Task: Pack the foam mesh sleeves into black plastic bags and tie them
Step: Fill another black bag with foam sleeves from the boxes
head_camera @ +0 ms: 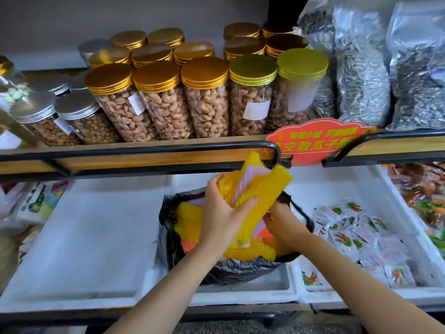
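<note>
Flanking bag (231, 271): snack packets (356, 232); rail (168, 147) above sleeves (261, 189).

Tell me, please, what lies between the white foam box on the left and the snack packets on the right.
The open black plastic bag, holding yellow foam mesh sleeves, sits between them, as the head view shows.

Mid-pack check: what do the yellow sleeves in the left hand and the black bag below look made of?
The yellow sleeves look like soft foam mesh, matt: ribbed net texture, and the bundle bends where the left hand grips it. The black bag looks like thin glossy plastic film: crinkles and sheen along its rim.
</note>
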A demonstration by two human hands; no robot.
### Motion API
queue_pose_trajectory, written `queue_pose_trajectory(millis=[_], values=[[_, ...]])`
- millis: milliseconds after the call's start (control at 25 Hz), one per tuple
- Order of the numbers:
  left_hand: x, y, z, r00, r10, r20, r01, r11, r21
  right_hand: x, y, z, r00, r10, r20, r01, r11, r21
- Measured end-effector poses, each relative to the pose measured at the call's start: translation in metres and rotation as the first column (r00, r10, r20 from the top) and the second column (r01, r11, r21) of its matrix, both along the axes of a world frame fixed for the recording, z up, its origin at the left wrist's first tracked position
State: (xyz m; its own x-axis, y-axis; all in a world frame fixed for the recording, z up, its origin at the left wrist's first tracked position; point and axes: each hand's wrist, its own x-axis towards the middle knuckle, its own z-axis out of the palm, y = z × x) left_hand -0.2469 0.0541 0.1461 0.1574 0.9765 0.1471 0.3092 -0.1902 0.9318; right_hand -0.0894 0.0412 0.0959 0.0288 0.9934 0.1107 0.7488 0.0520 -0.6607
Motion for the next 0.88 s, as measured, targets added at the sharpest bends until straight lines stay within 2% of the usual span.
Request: queue_pose_trajectory(millis=[80,120,160,200,280,320,400,480,560,680,760,840,880], values=[[0.004,0.002,-0.019,0.984,0.028,-0.175,-0.012,0.996,0.092,0.018,-0.016,0.0,0.976,-0.204,0.081,0.194,0.974,0.114],[0.003,0.004,-0.027,0.962,0.04,-0.271,-0.004,0.991,0.133,0.028,-0.02,-0.003,0.942,-0.282,0.182,0.258,0.955,0.143],[0.001,0.005,-0.032,0.923,0.046,-0.381,0.02,0.986,0.168,0.037,-0.024,-0.006,0.919,-0.286,0.27,0.27,0.958,0.094],[-0.002,0.007,-0.038,0.867,0.044,-0.497,0.057,0.981,0.187,0.044,-0.026,-0.011,0.923,-0.254,0.29,0.27,0.963,-0.017],[-0.008,0.009,-0.044,0.747,0.008,-0.665,0.135,0.977,0.164,0.045,-0.029,-0.01,0.963,-0.224,0.153,0.257,0.931,-0.257],[-0.011,0.01,-0.046,0.711,-0.019,-0.702,0.158,0.978,0.133,0.044,-0.03,-0.008,0.972,-0.229,0.05,0.233,0.92,-0.315],[-0.015,0.013,-0.046,0.67,-0.087,-0.737,0.202,0.977,0.069,0.038,-0.031,0.009,0.948,-0.3,-0.105,0.259,0.92,-0.293],[-0.021,0.02,-0.042,0.62,-0.169,-0.766,0.255,0.967,-0.007,0.031,-0.035,0.038,0.877,-0.364,-0.313,0.308,0.927,-0.215],[-0.029,0.029,-0.037,0.571,-0.23,-0.788,0.276,0.958,-0.08,0.017,-0.044,0.07,0.801,-0.321,-0.506,0.287,0.947,-0.146],[-0.031,0.038,-0.037,0.455,-0.182,-0.872,0.29,0.956,-0.048,-0.011,-0.06,0.094,0.752,-0.224,-0.619,0.171,0.975,-0.145],[-0.021,0.039,-0.041,0.409,-0.04,-0.912,0.225,0.973,0.058,-0.017,-0.062,0.089,0.847,-0.225,-0.482,0.184,0.974,-0.131],[-0.009,0.037,-0.047,0.456,0.075,-0.887,0.114,0.983,0.142,-0.009,-0.059,0.082,0.941,-0.272,-0.2,0.255,0.961,-0.106],[-0.005,0.036,-0.048,0.501,0.121,-0.857,0.087,0.978,0.189,-0.003,-0.058,0.081,0.95,-0.304,-0.063,0.298,0.95,-0.092]])
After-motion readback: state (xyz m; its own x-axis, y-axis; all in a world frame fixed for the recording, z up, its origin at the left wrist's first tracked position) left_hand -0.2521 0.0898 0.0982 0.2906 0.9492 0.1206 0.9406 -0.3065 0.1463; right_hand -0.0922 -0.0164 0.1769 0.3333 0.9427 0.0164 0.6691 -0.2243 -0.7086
